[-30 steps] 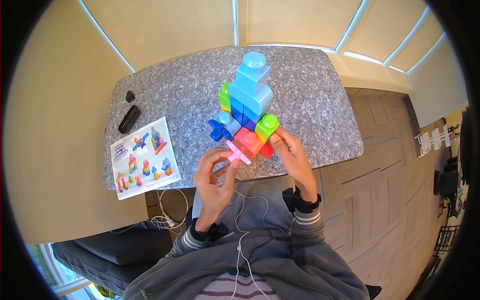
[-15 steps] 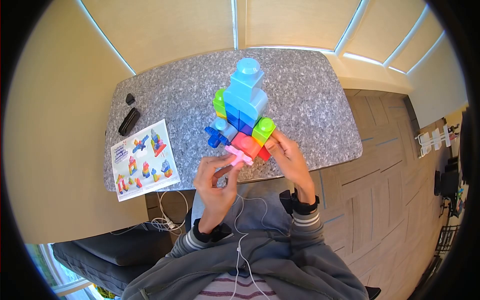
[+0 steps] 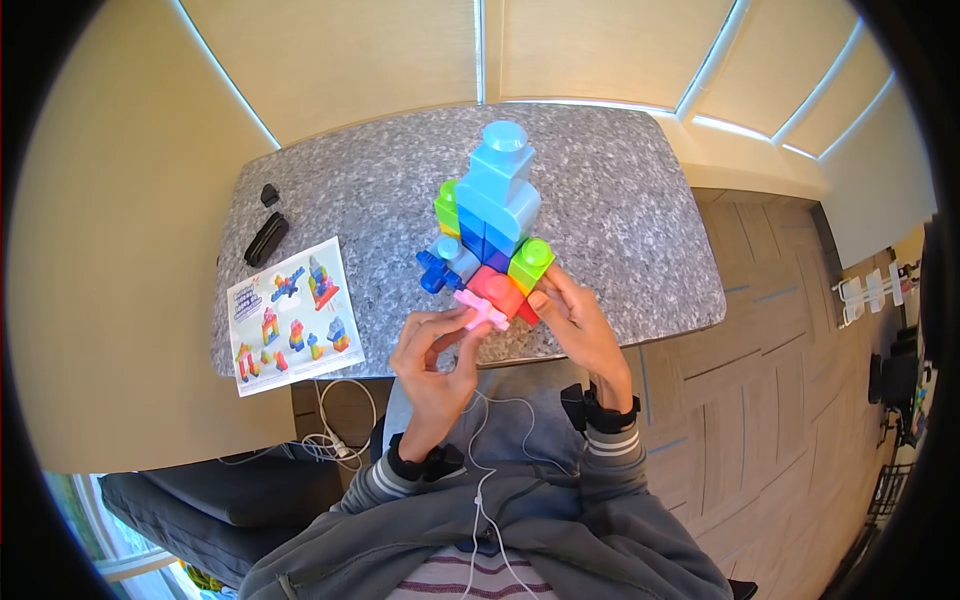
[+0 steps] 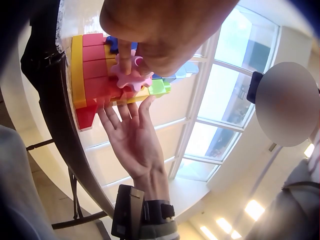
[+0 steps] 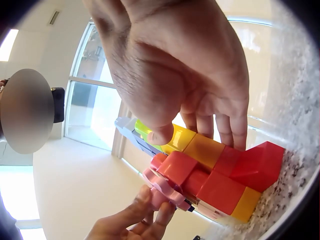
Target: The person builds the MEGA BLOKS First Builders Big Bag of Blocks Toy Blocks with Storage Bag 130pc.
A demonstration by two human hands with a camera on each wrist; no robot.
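A tall tower of toy building blocks point(image 3: 496, 205) stands near the front of the table, light blue on top and red, yellow and orange lower down. My left hand point(image 3: 432, 365) pinches a pink gear point(image 3: 481, 311) between thumb and fingers, against the front of a red block point(image 4: 95, 69). On the tower's right side my right hand point(image 3: 585, 335) grips it, thumb by the yellow block point(image 5: 180, 138) under a green block point(image 3: 533, 256) and fingers round behind. A dark blue gear point(image 3: 438, 271) sticks out at the tower's left.
A printed sheet of block models point(image 3: 297, 315) lies left, overhanging the table's point(image 3: 640, 230) front edge. Behind it are a black case point(image 3: 266, 239) and a small black piece point(image 3: 269, 195). White cables point(image 3: 335, 440) hang below the table. A dark cushioned seat point(image 3: 225, 510) stands lower left.
The pink gear has turned a little in my left fingers, against the red block. Both hands stay at about the same places on the tower. The head view has shifted slightly.
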